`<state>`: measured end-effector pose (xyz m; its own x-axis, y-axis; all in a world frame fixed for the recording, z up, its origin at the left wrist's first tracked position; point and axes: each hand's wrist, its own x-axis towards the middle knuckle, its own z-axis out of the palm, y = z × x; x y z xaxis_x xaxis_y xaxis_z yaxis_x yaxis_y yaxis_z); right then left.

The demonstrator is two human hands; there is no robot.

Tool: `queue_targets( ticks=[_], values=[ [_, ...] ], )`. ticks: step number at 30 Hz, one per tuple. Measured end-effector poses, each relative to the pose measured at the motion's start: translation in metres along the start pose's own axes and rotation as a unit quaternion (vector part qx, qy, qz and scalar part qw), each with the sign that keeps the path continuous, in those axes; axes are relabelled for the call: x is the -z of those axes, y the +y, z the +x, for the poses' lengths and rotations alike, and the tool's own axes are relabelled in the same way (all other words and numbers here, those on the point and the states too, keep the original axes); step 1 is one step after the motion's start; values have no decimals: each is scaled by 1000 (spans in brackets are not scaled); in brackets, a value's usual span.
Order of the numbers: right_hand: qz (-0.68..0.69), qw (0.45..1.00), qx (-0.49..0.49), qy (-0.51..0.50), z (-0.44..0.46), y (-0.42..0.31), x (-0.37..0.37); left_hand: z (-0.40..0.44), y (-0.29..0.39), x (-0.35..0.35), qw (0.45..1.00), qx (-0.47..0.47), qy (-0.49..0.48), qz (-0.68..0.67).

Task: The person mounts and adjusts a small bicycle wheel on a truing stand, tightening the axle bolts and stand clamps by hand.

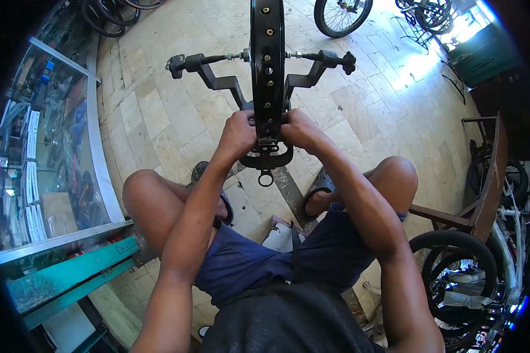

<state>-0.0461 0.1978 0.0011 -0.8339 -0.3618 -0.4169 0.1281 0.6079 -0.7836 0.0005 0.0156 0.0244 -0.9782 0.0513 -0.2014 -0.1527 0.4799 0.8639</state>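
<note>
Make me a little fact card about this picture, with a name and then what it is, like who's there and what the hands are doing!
Person: seated, knees apart
Middle thing: black rim, upright, edge toward us, a row of holes down it
Rim sits in: black stand
Left hand: at the rim's lower left
Right hand: at its lower right
Fingertips: mostly hidden
Floor: pale tiles
Left side: glass case

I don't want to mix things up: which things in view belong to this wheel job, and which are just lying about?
In the job:
- wheel rim
- black stand holding it
- left hand and right hand, either side of the rim

Just about:
- far wheel
- large tyre
- glass case
- green bench
</note>
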Motion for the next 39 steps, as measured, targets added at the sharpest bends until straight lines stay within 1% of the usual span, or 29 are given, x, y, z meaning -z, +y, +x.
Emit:
queue_targets(
  ticks=[1, 2, 3, 4, 5, 6, 7, 8, 9, 10, 12, 14, 16, 17, 18, 19, 22, 23, 25, 26, 28, 29, 30, 31, 32, 34, 36, 37, 39],
  values=[
    [-1, 1000, -1, 1, -3, -2, 1, -1, 3, 0, 1000, -9, 2, 18],
    [43, 999, 9, -6, -6, -3, 3, 1, 2, -1, 1000, -11, 2, 16],
    [88, 996, 19, -14, -9, -5, 4, 2, -4, -1, 999, -23, -17, -30],
    [88, 996, 19, -14, -8, -3, 2, 2, -10, -2, 996, -34, -35, -75],
    [112, 993, 26, -31, -5, 1, -1, 2, -17, -5, 996, -35, -36, -74],
    [135, 989, 32, -46, -5, 1, -1, 1, -20, -10, 994, -16, -32, -103],
    [134, 989, 33, -43, -5, 1, 2, 2, -22, -13, 991, 1, -29, -131],
    [111, 991, 59, -45, -5, 2, 3, 4, -25, -14, 991, 0, -30, -130],
    [88, 991, 86, -48, -8, 0, 2, 3, -23, -12, 986, 16, -44, -161],
    [91, 991, 84, -48, -10, -1, 1, 1, -22, -11, 979, 33, -57, -192],
    [93, 993, 63, -24, -13, -4, 3, -2, -15, -7, 984, 25, -50, -166],
    [99, 994, 46, -26, -12, -4, 3, -6, -5, -4, 989, 17, -43, -142],
    [103, 994, 31, -31, -11, -4, 1, -7, 3, -4, 996, 28, -19, -88],
    [67, 996, 65, -4, -10, -4, 0, -6, 2, -4, 996, 28, -19, -88],
    [32, 995, 97, 22, -11, -5, -1, -5, 1, -5, 992, 45, -16, -121],
    [33, 995, 97, 22, -12, -6, -1, -4, 1, -5, 986, 60, -14, -153],
    [27, 994, 98, 32, -15, -8, -2, -2, 2, -1, 985, 83, -26, -152],
    [31, 993, 101, 49, -14, -6, -4, 0, -1, -1, 985, 81, -27, -152],
    [35, 992, 102, 66, -13, -4, -7, 1, -6, -2, 983, 29, 1, -183],
    [43, 992, 94, 78, -11, -3, -8, 2, -9, -1, 983, 31, -1, -183],
    [51, 991, 87, 88, -9, -1, -11, 0, -2, 6, 988, 72, -5, -138],
    [55, 993, 67, 78, -9, -1, -12, -1, -3, 5, 988, 72, -5, -138],
    [59, 995, 47, 69, -10, 0, -12, -2, -3, 2, 992, 52, 6, -116],
    [59, 995, 47, 69, -10, 0, -13, -2, -3, 1, 995, 32, 18, -94],
    [70, 993, 48, 80, -11, 0, -14, -2, -3, 1, 995, 32, 18, -95],
    [80, 992, 50, 89, -10, 2, -16, 0, -4, 2, 998, 44, 16, -44],
    [68, 987, 73, 123, -11, 3, -15, -1, -4, -1, 998, 37, 20, -48],
    [68, 987, 73, 124, -13, 1, -12, -2, -3, -2, 998, 29, 23, -51],
    [103, 994, 24, 38, -15, -5, -6, -3, -2, -2, 997, 43, 14, -66]
  ],
)
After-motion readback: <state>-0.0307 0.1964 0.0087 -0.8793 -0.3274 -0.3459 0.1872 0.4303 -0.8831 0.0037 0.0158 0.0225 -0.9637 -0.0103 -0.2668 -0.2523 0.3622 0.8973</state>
